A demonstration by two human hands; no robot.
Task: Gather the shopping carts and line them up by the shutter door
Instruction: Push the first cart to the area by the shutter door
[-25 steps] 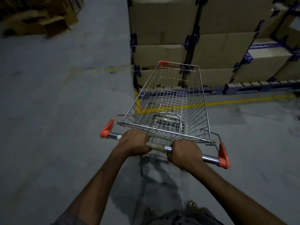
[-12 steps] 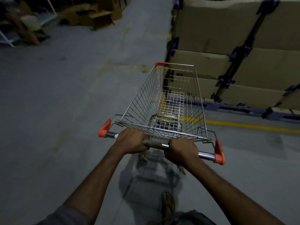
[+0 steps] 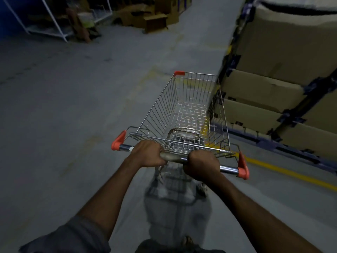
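Gripping the chrome tube handle (image 3: pixel 228 169) of an orange-capped silver wire-mesh shopping cart (image 3: pixel 184 114), left hand (image 3: pixel 148 153) and right hand (image 3: pixel 201 166) clamp their fingers around it, beside stacked matte brown cardboard boxes (image 3: pixel 277 57).

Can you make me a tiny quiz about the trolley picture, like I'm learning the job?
1. True or false: the left hand and the right hand both grip the handle of the shopping cart.
2. What colour are the handle's end caps? A green, B orange-red, C blue.
3. Fill in: the stacked cardboard boxes stand on the cart's ____ side.
Key: 1 true; 2 B; 3 right.
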